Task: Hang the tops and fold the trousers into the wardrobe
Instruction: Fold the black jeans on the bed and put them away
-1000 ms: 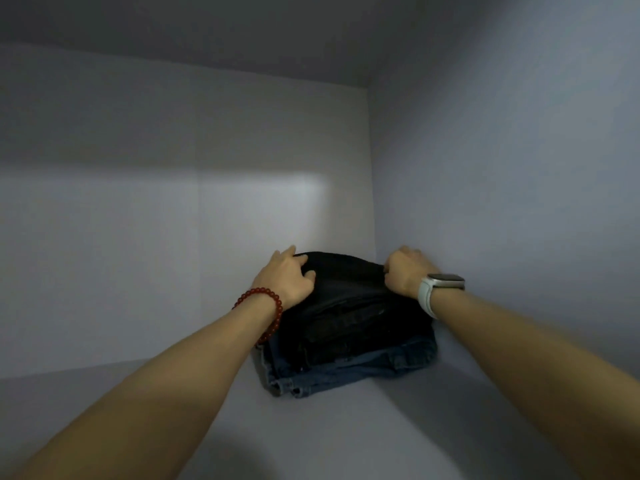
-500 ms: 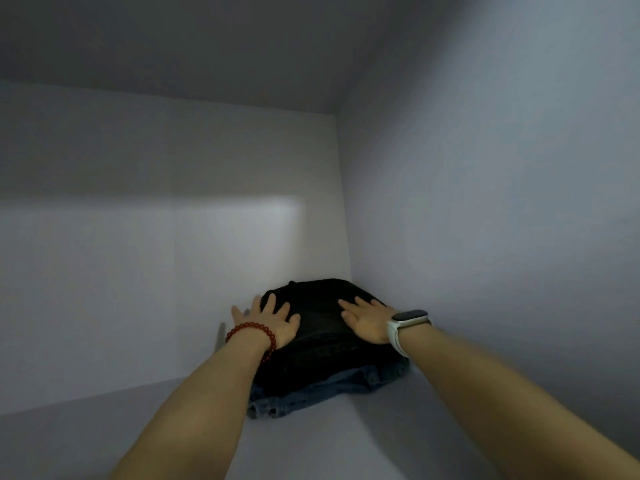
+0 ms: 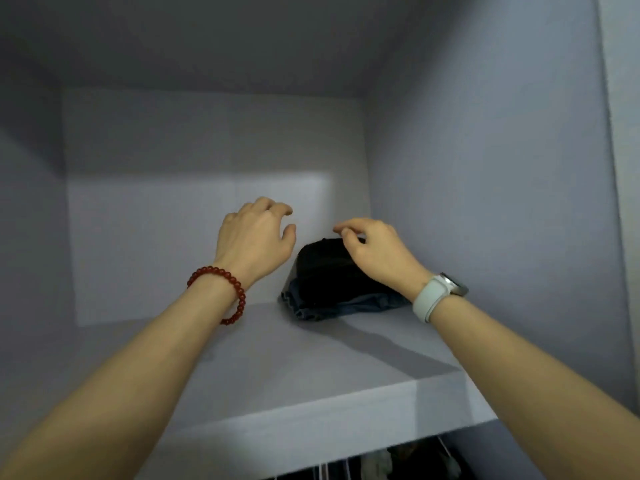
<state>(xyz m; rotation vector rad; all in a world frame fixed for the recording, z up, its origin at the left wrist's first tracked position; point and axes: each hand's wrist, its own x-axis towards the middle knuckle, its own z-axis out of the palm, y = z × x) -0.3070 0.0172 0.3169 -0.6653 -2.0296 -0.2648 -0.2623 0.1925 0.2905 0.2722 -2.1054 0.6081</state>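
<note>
Upper wardrobe compartment, grey-lilac laminate shelf [image 3: 242, 386], head view from below shelf level. Stack of two folded trousers sits at the back right corner of the shelf, close to the right side panel [image 3: 485, 202] and near the back panel: black folded trousers [image 3: 325, 268] on top, blue denim folded trousers [image 3: 339, 306] underneath, denim edges protruding at the front and left of the stack. Corner placement probably chosen so the panels brace the stack and the rest of the shelf remains usable. Black pair: dark, matte, domed on top, folds not readable in the dim light. Denim pair: flatter, layered hem edges visible at the front. Left hand [image 3: 254, 237], red bead bracelet [image 3: 225, 292] on the wrist, hovers above the shelf to the left of the stack, fingers loosely curled, holding nothing, not touching cloth. Right hand [image 3: 374, 254], white-strapped watch [image 3: 436, 296] on the wrist, is in front of the top of the black pair, fingers relaxed and bent downward, nothing gripped; whether it touches the fabric cannot be told. Judgement: trousers stowed, at least these two pairs. Below the shelf edge, hanging garments [image 3: 398, 462] are partly visible, blurred.
</note>
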